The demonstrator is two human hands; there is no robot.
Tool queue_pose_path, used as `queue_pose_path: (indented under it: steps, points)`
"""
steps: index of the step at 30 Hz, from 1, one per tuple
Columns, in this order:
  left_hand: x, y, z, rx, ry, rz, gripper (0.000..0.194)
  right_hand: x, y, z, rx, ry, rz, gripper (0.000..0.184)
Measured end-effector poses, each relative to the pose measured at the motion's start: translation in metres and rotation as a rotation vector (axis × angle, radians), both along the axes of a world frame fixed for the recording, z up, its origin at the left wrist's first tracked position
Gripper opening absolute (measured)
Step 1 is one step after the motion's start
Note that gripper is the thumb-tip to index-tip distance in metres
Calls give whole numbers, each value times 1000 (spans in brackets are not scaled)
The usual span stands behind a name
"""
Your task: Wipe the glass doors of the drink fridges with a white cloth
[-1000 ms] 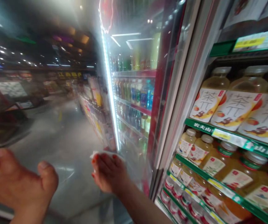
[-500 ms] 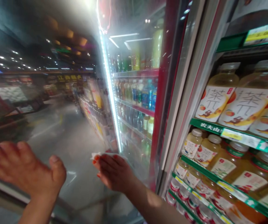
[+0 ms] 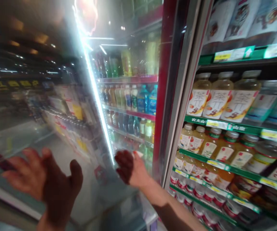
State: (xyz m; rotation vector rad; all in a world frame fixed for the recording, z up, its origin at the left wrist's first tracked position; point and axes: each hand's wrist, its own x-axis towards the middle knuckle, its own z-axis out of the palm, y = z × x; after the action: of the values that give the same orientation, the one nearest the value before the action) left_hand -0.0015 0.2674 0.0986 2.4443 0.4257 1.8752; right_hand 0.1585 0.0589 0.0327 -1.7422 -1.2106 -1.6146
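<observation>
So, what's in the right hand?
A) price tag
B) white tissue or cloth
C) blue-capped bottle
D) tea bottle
B: the white tissue or cloth shows at the fingertips of the right hand, up against the glass door of the drinks cooler.

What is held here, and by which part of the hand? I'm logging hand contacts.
The right hand holds a white tissue or cloth against the glass cooler door, exact grip unclear; the left hand holds nothing.
</observation>
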Motion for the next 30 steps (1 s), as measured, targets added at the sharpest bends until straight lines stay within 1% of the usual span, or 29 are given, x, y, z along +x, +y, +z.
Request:
queue_pose_path:
  steps: [1, 2, 3, 4, 5, 6, 7, 8, 9, 10, 11, 12, 13, 14, 15, 17, 18, 19, 20, 21, 22, 23, 24, 25, 26, 27, 28, 29, 30]
  points:
    - [5, 3, 1, 75, 2, 10, 103, 16, -11, -3, 84, 76, -59, 66]
    - [10, 6, 1, 142, 1, 13, 100, 33, -21, 1, 187, 165, -124, 73]
    - [15, 8, 2, 189, -5, 3, 97, 49, -27, 10, 307, 255, -186, 76]
    - [20, 11, 3, 209, -20, -17, 94, 60, -27, 21, 422, 340, -240, 77]
    - [24, 13, 4, 214, -31, -34, 91, 64, -20, 33, 505, 412, -281, 77]
    - [28, 16, 5, 212, -43, -48, 88, 62, -7, 42, 535, 458, -306, 77]
    - [32, 18, 5, 209, -49, -66, 85, 54, 9, 46, 496, 461, -312, 78]
    - [34, 21, 5, 205, -51, -80, 84, 41, 27, 45, 395, 411, -297, 78]
    - [37, 24, 5, 205, -55, -94, 84, 27, 43, 37, 265, 327, -276, 79]
    - [38, 27, 5, 210, -53, -107, 84, 14, 54, 26, 134, 210, -247, 79]
    - [40, 29, 4, 216, -47, -120, 86, 5, 58, 13, 41, 113, -227, 78]
    - [42, 32, 3, 223, -41, -134, 87, 0, 56, 1, -7, 54, -222, 77]
    - [43, 34, 2, 222, -33, -147, 87, 2, 47, -8, -7, 42, -231, 77]
    - [45, 36, 1, 218, -28, -157, 87, 8, 35, -11, 51, 76, -261, 78]
    - [47, 37, -1, 211, -26, -164, 88, 19, 23, -8, 155, 145, -305, 78]
    - [52, 38, -4, 193, -40, -165, 88, 41, 12, 15, 402, 305, -377, 79]
    - [54, 38, -6, 185, -56, -159, 87, 48, 17, 30, 489, 376, -387, 79]
    - [55, 39, -7, 183, -65, -149, 87, 51, 28, 43, 517, 420, -370, 80]
    - [56, 40, -7, 187, -73, -139, 86, 47, 43, 52, 460, 416, -318, 81]
    - [56, 41, -7, 190, -72, -127, 86, 38, 58, 56, 331, 359, -237, 82]
    - [55, 42, -7, 202, -70, -119, 87, 27, 70, 54, 176, 262, -143, 81]
    - [53, 44, -6, 215, -65, -117, 89, 17, 77, 46, 28, 150, -56, 78]
    - [51, 45, -5, 224, -50, -126, 91, 9, 77, 35, -77, 53, 0, 75]
    - [48, 46, -4, 229, -35, -149, 92, 6, 71, 24, -125, -1, 14, 72]
    - [46, 48, -4, 233, -19, -179, 93, 8, 60, 16, -120, -7, -9, 71]
    - [44, 48, -4, 239, -1, -205, 93, 14, 47, 14, -58, 33, -67, 73]
    - [43, 49, -5, 238, 13, -217, 94, 23, 34, 18, 43, 105, -144, 75]
    - [44, 49, -7, 231, 23, -215, 95, 32, 25, 29, 164, 192, -220, 78]
    - [45, 49, -10, 220, 27, -202, 96, 38, 23, 46, 303, 284, -292, 78]
